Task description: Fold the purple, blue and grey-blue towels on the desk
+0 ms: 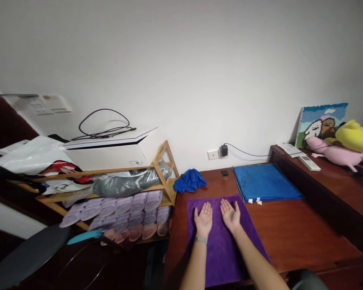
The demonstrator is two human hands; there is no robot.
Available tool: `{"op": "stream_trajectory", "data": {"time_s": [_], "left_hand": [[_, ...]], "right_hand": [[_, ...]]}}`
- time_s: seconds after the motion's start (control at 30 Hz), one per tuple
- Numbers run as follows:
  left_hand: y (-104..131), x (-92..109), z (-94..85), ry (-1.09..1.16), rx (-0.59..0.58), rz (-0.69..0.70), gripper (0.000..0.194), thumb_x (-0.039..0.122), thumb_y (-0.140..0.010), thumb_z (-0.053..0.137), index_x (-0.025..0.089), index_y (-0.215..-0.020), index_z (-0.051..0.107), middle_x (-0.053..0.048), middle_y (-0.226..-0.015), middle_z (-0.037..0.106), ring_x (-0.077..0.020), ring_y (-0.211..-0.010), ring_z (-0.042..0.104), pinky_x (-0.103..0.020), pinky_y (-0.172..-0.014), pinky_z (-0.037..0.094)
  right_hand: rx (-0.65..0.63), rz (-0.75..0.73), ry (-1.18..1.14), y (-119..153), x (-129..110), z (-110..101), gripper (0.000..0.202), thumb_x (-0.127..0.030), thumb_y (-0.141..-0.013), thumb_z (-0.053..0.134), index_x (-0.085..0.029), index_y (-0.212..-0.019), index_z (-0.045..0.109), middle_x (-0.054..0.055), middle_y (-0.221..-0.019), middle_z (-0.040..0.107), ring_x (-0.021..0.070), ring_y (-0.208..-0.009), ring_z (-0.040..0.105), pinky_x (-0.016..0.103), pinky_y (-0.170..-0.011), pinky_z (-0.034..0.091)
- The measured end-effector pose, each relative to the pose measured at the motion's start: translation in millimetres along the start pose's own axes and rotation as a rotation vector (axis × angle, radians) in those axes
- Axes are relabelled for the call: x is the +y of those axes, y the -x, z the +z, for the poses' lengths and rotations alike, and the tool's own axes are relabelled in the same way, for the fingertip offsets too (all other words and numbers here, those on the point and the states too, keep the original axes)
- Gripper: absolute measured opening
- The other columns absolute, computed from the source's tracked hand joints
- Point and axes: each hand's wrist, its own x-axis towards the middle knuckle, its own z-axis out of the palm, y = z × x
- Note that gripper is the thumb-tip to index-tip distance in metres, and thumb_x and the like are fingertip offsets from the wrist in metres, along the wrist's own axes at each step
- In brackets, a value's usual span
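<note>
A purple cloth [222, 257] lies spread flat on the reddish wooden desk [296, 233]. Over its upper left part is my left hand [203, 219], palm up, with fingers stretched out and nothing in it; a grey band circles that wrist. My right hand [230, 214] is over the cloth's upper right part, also palm up and holding nothing. The two hands are apart. Behind my left hand sits a crumpled blue cloth [190, 180]. Flat blue cloths [266, 182] with white tags lie behind and to the right of my right hand.
On the left stands a wooden rack [166, 177] with slippers [139, 202], a white box [109, 155] and a black cable [104, 133]. A plug [224, 150] is in the wall. The raised right ledge holds a remote [309, 163], plush toys [335, 153] and a picture [320, 123].
</note>
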Motion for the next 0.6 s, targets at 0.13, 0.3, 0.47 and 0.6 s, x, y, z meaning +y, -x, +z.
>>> {"op": "stream_trajectory", "data": {"time_s": [0.13, 0.3, 0.47, 0.6], "left_hand": [[9.6, 56.6, -40.0, 0.026, 0.056, 0.108, 0.061, 0.038, -0.101, 0.046, 0.018, -0.158, 0.047, -0.017, -0.164, 0.048, -0.026, -0.149, 0.047, -0.042, -0.115, 0.052], [10.6, 75.4, -42.9, 0.042, 0.02, 0.209, 0.056, 0.037, -0.1, 0.048, 0.018, -0.153, 0.053, -0.016, -0.157, 0.056, -0.0237, -0.144, 0.054, -0.038, -0.114, 0.052], [-10.7, 18.5, 0.1, -0.038, -0.029, 0.048, 0.056, 0.044, -0.102, 0.045, 0.012, -0.146, 0.058, -0.021, -0.157, 0.055, -0.0252, -0.144, 0.054, -0.037, -0.115, 0.051], [-21.6, 26.0, 4.3, -0.082, 0.057, 0.062, 0.055, 0.037, -0.101, 0.046, 0.011, -0.148, 0.054, -0.024, -0.158, 0.053, -0.0277, -0.145, 0.053, -0.041, -0.113, 0.053]], "right_hand": [[0.027, -0.122, -0.038, -1.4, -56.1, -32.6, 0.043, -0.053, -0.097, 0.05, -0.021, -0.121, 0.066, 0.011, -0.13, 0.073, 0.019, -0.133, 0.063, 0.044, -0.113, 0.052], [-0.023, -0.11, -0.081, 0.8, -54.5, -23.7, 0.045, -0.053, -0.096, 0.054, -0.019, -0.124, 0.066, 0.012, -0.134, 0.071, 0.0189, -0.134, 0.062, 0.04, -0.114, 0.05], [-0.112, 0.04, -0.003, -11.2, 6.6, 6.3, 0.047, -0.055, -0.093, 0.057, -0.02, -0.122, 0.068, 0.015, -0.134, 0.071, 0.0245, -0.138, 0.059, 0.049, -0.112, 0.051], [-0.041, 0.057, 0.028, -20.5, -8.6, 1.9, 0.045, -0.053, -0.096, 0.053, -0.018, -0.119, 0.068, 0.016, -0.134, 0.071, 0.0233, -0.134, 0.063, 0.046, -0.109, 0.054]]}}
